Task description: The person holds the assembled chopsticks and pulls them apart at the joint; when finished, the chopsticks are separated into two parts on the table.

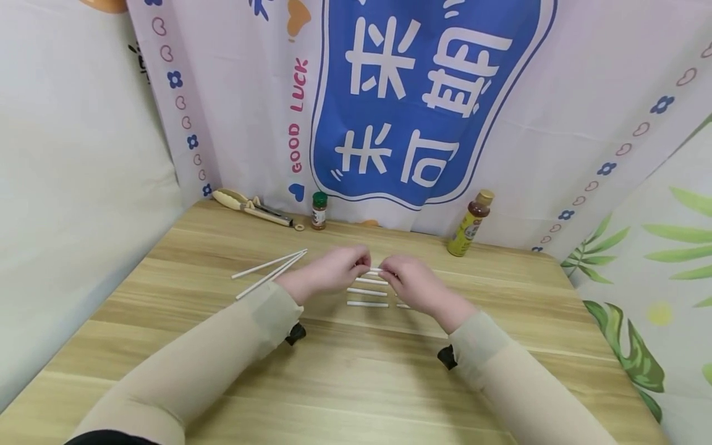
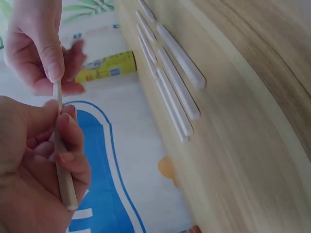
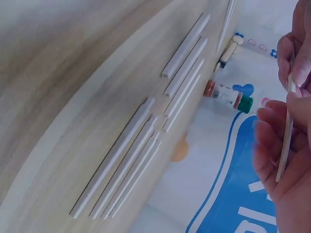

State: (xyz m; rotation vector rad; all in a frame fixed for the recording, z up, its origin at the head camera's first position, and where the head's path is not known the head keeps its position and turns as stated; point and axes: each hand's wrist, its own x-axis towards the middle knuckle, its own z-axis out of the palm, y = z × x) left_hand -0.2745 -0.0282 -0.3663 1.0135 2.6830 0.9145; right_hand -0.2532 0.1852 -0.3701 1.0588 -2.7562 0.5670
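Left hand (image 1: 334, 271) and right hand (image 1: 417, 285) pinch one stick (image 2: 66, 187) toward the worktop (image 1: 345, 383)'s far edge; prob joining halves, so next keep 'em aligned.

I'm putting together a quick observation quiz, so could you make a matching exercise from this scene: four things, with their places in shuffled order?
Things
1. Tongs
2. Small green-capped jar
3. Gold-capped bottle
4. Raised white stick

Places
A. Back of the table, on the right
B. Held by the left hand and right hand
C. Back of the table, far left
D. Back of the table, nearer the middle

Pairs: 1-C, 2-D, 3-A, 4-B
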